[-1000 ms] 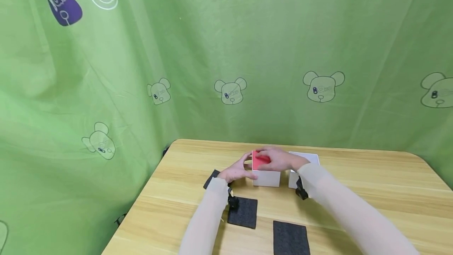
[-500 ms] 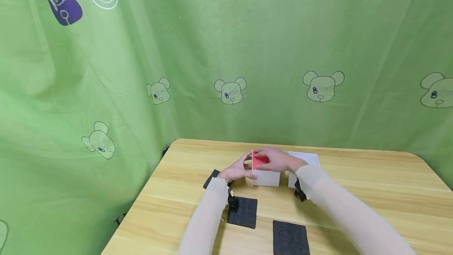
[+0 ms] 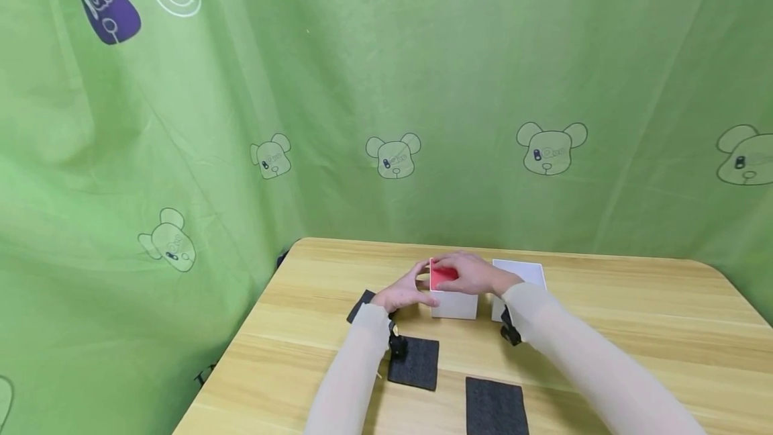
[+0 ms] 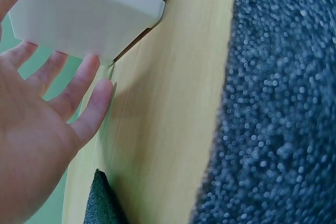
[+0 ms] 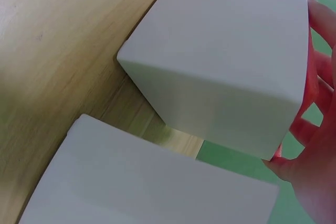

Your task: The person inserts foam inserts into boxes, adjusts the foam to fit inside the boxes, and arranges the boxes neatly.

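A white box (image 3: 454, 305) with red material (image 3: 443, 278) at its top stands on the table between both hands. My left hand (image 3: 403, 291) grips its left side, the thumb across the front. In the left wrist view, the spread fingertips meet the white box (image 4: 89, 17) along its lower edge. My right hand (image 3: 471, 272) lies over the top, its bent fingers and thumb on the red material. In the right wrist view, a strip of red material (image 5: 311, 85) shows between the white rim and the right hand (image 5: 320, 145); the palm side hides the rest.
A second white box (image 3: 519, 270) stands just right, partly behind the right wrist. Dark felt-like squares lie on the wooden table (image 3: 634, 314): one by the left wrist (image 3: 361, 305), one nearer (image 3: 417, 362), another at the front (image 3: 496, 407). A green curtain (image 3: 459, 86) hangs behind.
My right hand and forearm have shifted slightly left over the red top, covering a little more of it. The left hand and the box look unmoved.
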Demonstrator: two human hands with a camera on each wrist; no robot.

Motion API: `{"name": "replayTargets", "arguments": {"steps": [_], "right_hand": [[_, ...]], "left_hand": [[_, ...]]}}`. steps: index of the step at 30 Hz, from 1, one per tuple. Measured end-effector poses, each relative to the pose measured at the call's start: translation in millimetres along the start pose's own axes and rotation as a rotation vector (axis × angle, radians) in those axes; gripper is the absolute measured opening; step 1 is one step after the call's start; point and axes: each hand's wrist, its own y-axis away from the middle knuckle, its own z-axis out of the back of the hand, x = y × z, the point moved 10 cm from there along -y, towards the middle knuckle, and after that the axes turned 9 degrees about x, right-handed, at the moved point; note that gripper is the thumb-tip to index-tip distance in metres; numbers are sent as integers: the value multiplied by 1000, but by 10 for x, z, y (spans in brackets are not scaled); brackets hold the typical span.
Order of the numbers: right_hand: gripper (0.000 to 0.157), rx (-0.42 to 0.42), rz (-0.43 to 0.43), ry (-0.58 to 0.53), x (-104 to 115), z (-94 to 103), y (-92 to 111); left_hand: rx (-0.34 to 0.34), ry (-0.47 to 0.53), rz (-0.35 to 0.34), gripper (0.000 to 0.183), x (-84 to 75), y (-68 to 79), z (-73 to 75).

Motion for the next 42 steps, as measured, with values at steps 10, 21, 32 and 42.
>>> {"name": "replayTargets", "arguments": {"steps": [10,21,32,42], "right_hand": [[55,-7,-10,16,-13,-4,-14],[53,-18,7,20,34,21,5],[50,-23,20,23,46,15,-9],[53,-13,5,27,-7,24,1]], "left_hand": [[-9,6,9,96,19,-8,14],[-6,-8,5,95,-12,-2,1],[-4,5,0,94,-8,8,-1],[-6,-2,1,96,14,-3,13]]}}
